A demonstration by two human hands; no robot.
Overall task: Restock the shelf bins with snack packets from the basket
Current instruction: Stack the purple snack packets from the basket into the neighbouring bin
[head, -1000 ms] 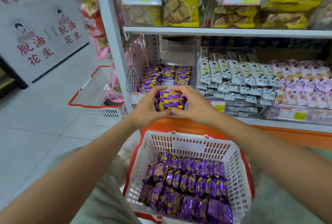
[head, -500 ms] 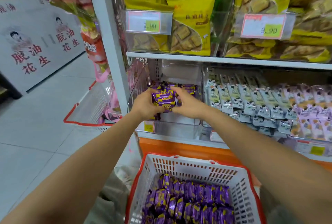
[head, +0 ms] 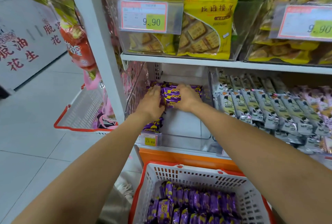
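A stack of purple snack packets (head: 170,97) is held between both hands deep inside the clear shelf bin (head: 186,134). My left hand (head: 151,102) grips the stack's left side and my right hand (head: 186,97) grips its right side. More purple packets lie behind the stack, and a few (head: 152,125) lie under my left wrist. Below, the white basket with a red rim (head: 194,171) holds several more purple packets (head: 190,204).
A neighbouring bin at right holds grey and pink packets (head: 260,105). Yellow biscuit bags (head: 203,26) fill the shelf above, with price tags. A white shelf post (head: 97,44) stands at left, and a second red-rimmed basket (head: 84,114) sits beyond it on the tiled floor.
Both hands carried the stack of purple packets up from the bin's front edge and deeper into the bin, against the packets at the back. The view tilted upward.
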